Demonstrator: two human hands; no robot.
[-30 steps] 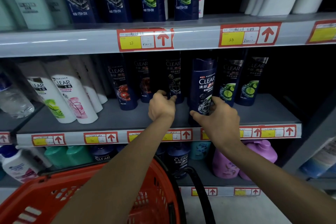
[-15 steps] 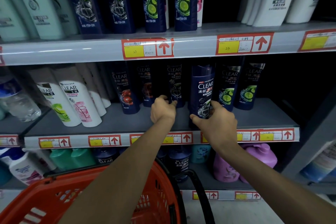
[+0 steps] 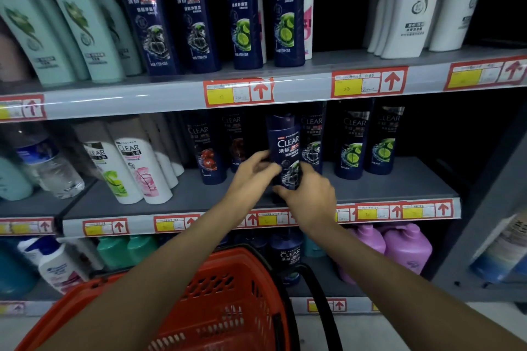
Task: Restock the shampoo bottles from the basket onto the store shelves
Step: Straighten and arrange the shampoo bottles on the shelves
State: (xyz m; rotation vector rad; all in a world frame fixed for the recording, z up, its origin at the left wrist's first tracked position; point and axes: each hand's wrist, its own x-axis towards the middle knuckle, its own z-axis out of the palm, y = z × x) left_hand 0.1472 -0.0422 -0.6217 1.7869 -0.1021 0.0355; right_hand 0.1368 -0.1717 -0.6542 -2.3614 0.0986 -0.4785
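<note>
Bottle (image 3: 286,145), left hand (image 3: 251,177) now joining — right hand (image 3: 312,199) gripping

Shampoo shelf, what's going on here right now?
A person grips a dark blue shampoo bottle with the left hand and the right hand at the front of the middle shelf, before a row of similar bottles. A red basket is below their arms.

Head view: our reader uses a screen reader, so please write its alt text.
The left hand and right hand grip a dark blue CLEAR shampoo bottle at the front of the middle shelf, before a row of dark bottles. White CLEAR bottles stand to its left; a red basket is below the arms.
</note>
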